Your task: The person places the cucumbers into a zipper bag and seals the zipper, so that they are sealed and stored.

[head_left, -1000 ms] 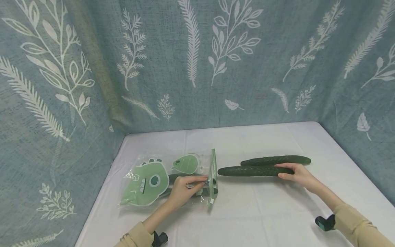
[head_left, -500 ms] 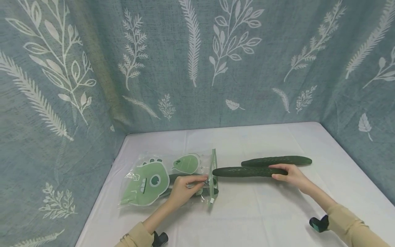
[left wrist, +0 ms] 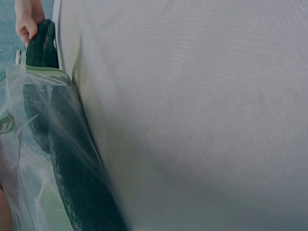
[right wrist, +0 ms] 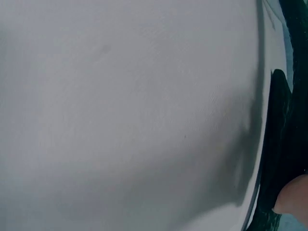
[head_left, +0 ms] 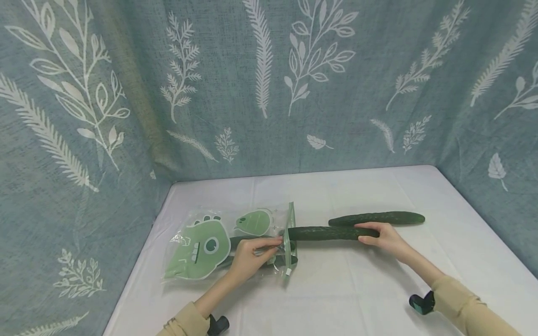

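My right hand (head_left: 384, 237) grips a long dark green cucumber (head_left: 325, 233) near its right end. The cucumber lies level, its left tip inside the mouth of a clear zip bag (head_left: 201, 254) printed with green cartoon monsters. With thumb and fingers, my left hand (head_left: 249, 255) pinches the bag's upper film near the green zip strip (head_left: 290, 233). Inside the bag, cucumbers (left wrist: 82, 168) lie lengthwise, partly hidden by the print and my left hand. Behind the right hand, another cucumber (head_left: 378, 218) rests on the table. The right wrist view catches the held cucumber (right wrist: 298, 125) and a fingertip.
A white cloth covers the table (head_left: 336, 289). Blue-green curtains (head_left: 277, 93) with white leaf prints stand behind and at both sides. A small white slider (head_left: 288, 272) sits at the near end of the zip strip.
My right hand has moved left with the cucumber, bringing its tip from just right of the bag into the mouth. The left hand and the rear cucumber have stayed in place.
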{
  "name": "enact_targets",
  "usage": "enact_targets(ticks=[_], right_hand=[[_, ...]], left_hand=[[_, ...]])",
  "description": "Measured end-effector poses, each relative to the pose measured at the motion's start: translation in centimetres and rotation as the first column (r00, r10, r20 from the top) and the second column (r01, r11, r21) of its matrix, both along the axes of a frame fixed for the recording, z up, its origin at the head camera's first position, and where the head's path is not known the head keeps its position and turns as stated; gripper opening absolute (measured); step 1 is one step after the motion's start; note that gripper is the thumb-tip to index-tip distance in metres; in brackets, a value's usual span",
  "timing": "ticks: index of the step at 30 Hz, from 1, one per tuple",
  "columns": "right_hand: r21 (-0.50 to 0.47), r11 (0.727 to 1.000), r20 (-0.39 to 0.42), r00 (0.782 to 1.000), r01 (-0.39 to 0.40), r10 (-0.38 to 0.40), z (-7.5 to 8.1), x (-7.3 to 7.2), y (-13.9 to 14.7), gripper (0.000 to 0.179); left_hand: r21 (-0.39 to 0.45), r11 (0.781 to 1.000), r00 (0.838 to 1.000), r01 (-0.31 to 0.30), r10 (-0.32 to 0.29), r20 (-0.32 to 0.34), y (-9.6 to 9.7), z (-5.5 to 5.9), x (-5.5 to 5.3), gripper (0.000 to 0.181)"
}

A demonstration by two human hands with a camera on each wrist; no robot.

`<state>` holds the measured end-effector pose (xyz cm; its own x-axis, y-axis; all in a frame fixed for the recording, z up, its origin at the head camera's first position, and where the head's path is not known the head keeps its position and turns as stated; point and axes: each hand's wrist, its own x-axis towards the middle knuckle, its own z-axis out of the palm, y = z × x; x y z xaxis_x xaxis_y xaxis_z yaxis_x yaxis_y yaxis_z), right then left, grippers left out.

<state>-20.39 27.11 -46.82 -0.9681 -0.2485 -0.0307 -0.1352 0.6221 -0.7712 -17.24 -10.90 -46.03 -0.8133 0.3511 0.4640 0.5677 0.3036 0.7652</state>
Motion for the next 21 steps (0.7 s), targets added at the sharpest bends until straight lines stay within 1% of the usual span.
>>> enact_targets(ticks=[4,8,13,16,21], right_hand=[[-0.011,1.000,0.005,1.000,0.002,-0.002,-0.1,-0.2,-0.8,0.050],[-0.028,1.000,0.008,1.000,0.007,-0.007,-0.1,-0.3,-1.8,0.050],[-0.037,0.999,0.006,1.000,0.012,-0.012,-0.2,-0.4,-2.8,0.048],[-0.046,0.999,0.010,1.000,0.018,-0.018,-0.3,-0.5,-3.5,0.048],[-0.068,0.997,0.033,0.999,0.038,-0.035,-0.3,-0.5,-4.4,0.049]], left_hand=[[0.009,1.000,1.000,0.010,-0.009,-0.003,-0.1,-0.4,-0.3,0.021],[0.017,1.000,1.000,0.022,-0.022,-0.005,-0.2,-0.3,-0.2,0.021],[0.011,1.000,1.000,0.020,-0.020,-0.006,-0.2,-0.3,-0.1,0.020],[0.011,1.000,1.000,0.013,-0.013,0.001,-0.1,-0.3,-0.1,0.019],[0.041,0.999,1.000,0.014,-0.015,0.026,-0.1,-0.2,-0.1,0.019]])
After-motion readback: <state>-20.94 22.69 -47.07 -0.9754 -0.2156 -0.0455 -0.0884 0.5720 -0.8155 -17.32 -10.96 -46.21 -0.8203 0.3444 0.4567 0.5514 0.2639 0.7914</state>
